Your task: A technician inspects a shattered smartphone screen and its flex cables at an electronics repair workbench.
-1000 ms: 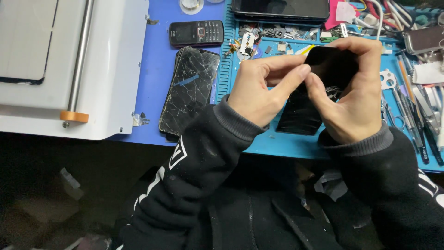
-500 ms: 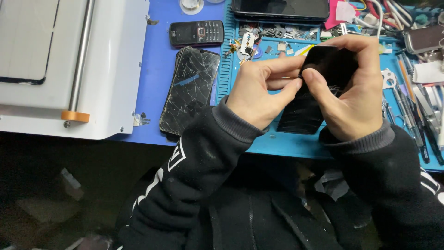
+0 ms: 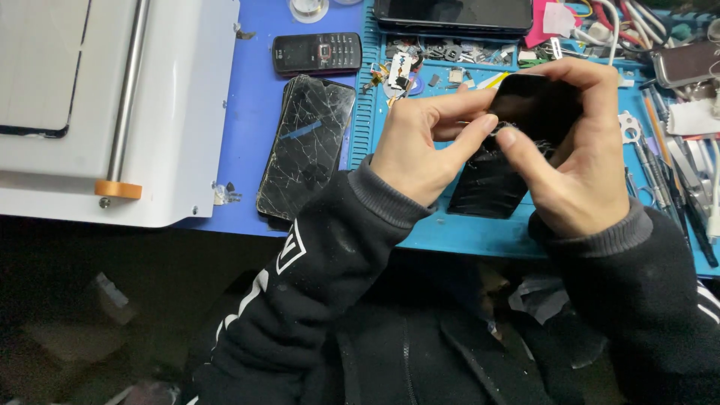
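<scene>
- Head view, reading from the left: well off to the left of my left hand sits a white machine [image 3: 112, 105] with a metal rod and an orange stop, on the blue mat [image 3: 259, 90].
- Just left of my left hand lies a cracked phone [image 3: 307, 146], face up, its long axis running away from me with a slight lean; a small dark keypad phone [image 3: 316, 53] lies crosswise beyond it.
- My left hand [image 3: 420, 146] is curled, thumb and forefinger pressed together onto the left edge of the black phone screen [image 3: 517, 142], pinching at a spot near its middle.
- That black phone screen is held between both hands, above the teal work mat [image 3: 450, 232]. Its long axis tilts from upper right, far from me, down to lower left, near me. The upper part looks smooth and glossy; the lower part looks crazed and wrinkled, as if its surface layer is broken.
- Both hands touch it, so neither is nearer; the left hand works from its left edge, the right from its right.
- My right hand [image 3: 577, 161] wraps the screen's top and right side, fingers curled over the far end, thumb pressed on the face close to the left thumb.
- Right of my right hand, tweezers and other hand tools [image 3: 671, 169] lie in a row; beyond both hands is a tray strip of small parts [image 3: 457, 54].
</scene>
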